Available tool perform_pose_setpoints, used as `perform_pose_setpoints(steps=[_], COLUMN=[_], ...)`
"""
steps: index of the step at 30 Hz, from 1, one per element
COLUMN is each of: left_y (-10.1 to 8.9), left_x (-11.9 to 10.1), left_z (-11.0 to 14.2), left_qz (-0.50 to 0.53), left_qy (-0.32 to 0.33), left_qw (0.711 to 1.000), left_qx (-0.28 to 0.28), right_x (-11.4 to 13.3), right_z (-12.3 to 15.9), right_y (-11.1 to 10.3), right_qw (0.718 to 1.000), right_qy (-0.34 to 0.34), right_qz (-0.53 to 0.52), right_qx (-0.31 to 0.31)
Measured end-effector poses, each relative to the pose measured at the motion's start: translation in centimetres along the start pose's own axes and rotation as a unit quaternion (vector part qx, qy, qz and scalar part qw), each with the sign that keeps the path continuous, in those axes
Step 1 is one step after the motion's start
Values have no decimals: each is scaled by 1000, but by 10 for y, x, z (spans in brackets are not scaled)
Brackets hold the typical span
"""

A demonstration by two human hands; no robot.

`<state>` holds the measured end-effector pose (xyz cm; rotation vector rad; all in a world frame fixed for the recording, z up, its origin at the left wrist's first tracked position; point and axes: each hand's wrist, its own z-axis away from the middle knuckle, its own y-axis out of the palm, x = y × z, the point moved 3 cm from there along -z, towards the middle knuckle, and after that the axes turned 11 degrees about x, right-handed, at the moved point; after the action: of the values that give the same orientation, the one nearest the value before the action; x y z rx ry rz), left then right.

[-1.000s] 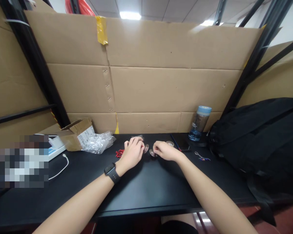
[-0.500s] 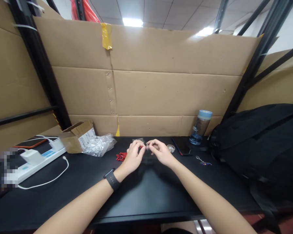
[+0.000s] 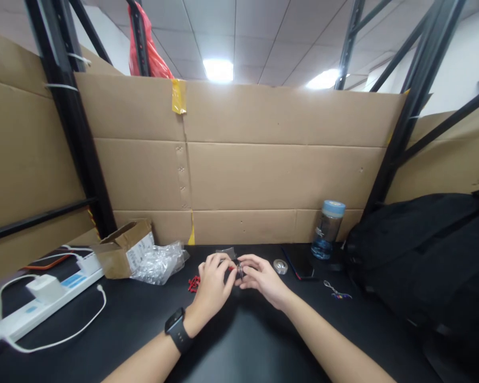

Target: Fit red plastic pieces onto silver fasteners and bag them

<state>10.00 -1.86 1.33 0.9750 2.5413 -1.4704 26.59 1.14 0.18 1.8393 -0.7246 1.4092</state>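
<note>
Holding a shiny disc (image 3: 240, 270) between both hands

Over the bench (image 3: 239, 340), our right hand (image 3: 263, 279) pinches the disc between thumb and fingers, while our left hand (image 3: 213, 279) has its grip pressed together on what seems a small red part (image 3: 231, 268) just beside it; our fingers hide much of both. We judge the disc light, stiff and rather slippery, best held by its edge. Red pieces (image 3: 193, 284) lie beside our left hand, a clear round piece (image 3: 280, 266) near our right.
</note>
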Motion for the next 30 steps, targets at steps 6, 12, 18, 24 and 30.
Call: perform_pose_setpoints(steps=[6, 12, 18, 24, 30], left_y=[-1, 5, 13, 30, 31], left_x=[-2, -3, 2, 15, 18], left_z=[0, -3, -7, -13, -12], left_qz=[-49, -37, -27, -96, -103], left_qy=[55, 85, 16, 10, 20], left_qw=[997, 996, 996, 981, 979], left_qx=[-38, -5, 88, 167, 177], right_x=[5, 5, 0, 9, 7], right_z=[2, 2, -2, -4, -5], right_y=[-4, -11, -22, -45, -64], right_qw=[1000, 1000, 999, 986, 974], right_qy=[-8, 2, 2, -37, -37], right_qz=[-14, -9, 19, 119, 180], right_qx=[8, 1, -44, -110, -133])
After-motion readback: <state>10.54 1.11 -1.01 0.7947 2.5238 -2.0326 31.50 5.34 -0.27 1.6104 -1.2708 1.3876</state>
